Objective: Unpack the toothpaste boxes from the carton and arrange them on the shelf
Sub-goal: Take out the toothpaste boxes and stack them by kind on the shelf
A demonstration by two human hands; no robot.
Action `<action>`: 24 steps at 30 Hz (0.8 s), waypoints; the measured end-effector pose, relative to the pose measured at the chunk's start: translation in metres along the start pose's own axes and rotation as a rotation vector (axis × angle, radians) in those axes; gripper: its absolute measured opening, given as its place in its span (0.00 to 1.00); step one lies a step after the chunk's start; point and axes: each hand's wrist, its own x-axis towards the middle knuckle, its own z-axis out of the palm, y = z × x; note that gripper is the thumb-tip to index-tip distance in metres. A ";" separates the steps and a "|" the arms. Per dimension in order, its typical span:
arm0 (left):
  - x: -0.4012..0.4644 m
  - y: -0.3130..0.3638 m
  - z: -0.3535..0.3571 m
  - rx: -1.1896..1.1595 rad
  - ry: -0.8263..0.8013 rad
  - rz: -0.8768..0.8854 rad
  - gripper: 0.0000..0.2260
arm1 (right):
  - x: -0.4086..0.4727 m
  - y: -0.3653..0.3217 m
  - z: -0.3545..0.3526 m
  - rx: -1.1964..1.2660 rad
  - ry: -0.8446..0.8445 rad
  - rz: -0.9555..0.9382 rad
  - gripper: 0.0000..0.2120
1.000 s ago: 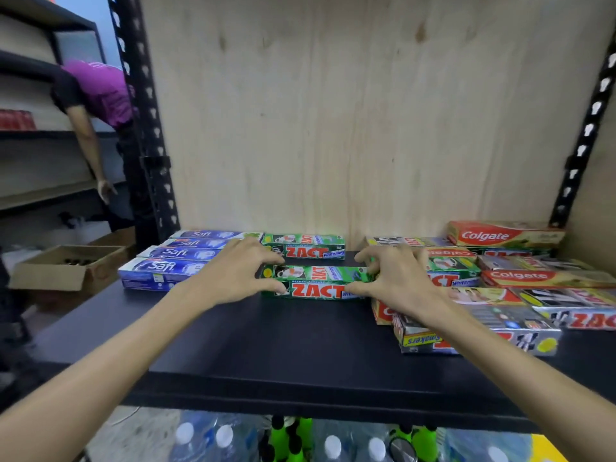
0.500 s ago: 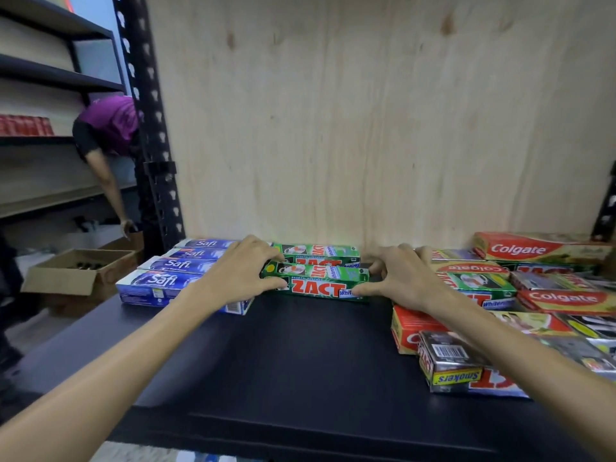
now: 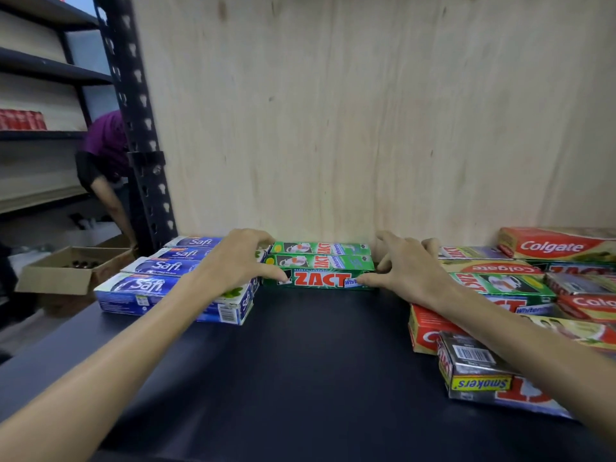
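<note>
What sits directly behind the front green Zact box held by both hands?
A second green Zact box lies behind the front green Zact box, against the plywood back panel. Whether more boxes lie beneath either cannot be seen.

Both forearms are bare from the frame's lower edge to the wrists, with no sleeve showing. The left hand and right hand carry no glove, ring or watch.

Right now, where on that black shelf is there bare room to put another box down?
The black shelf is bare in front of the green Zact boxes, between the blue Safi boxes and the jumbled pile of red Colgate and silver boxes. The right side is crowded.
</note>
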 end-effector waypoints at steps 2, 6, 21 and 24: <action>0.001 -0.001 0.001 -0.029 0.004 -0.014 0.34 | 0.001 0.001 0.001 0.012 -0.004 0.012 0.32; -0.001 0.002 0.001 -0.034 -0.003 -0.033 0.34 | 0.001 0.001 0.000 0.009 -0.014 0.010 0.30; -0.041 0.144 0.065 -0.490 0.063 0.080 0.15 | -0.086 0.073 -0.096 -0.181 0.085 0.181 0.37; -0.044 0.172 0.077 -0.538 0.040 0.067 0.13 | -0.105 0.091 -0.115 -0.195 0.079 0.259 0.37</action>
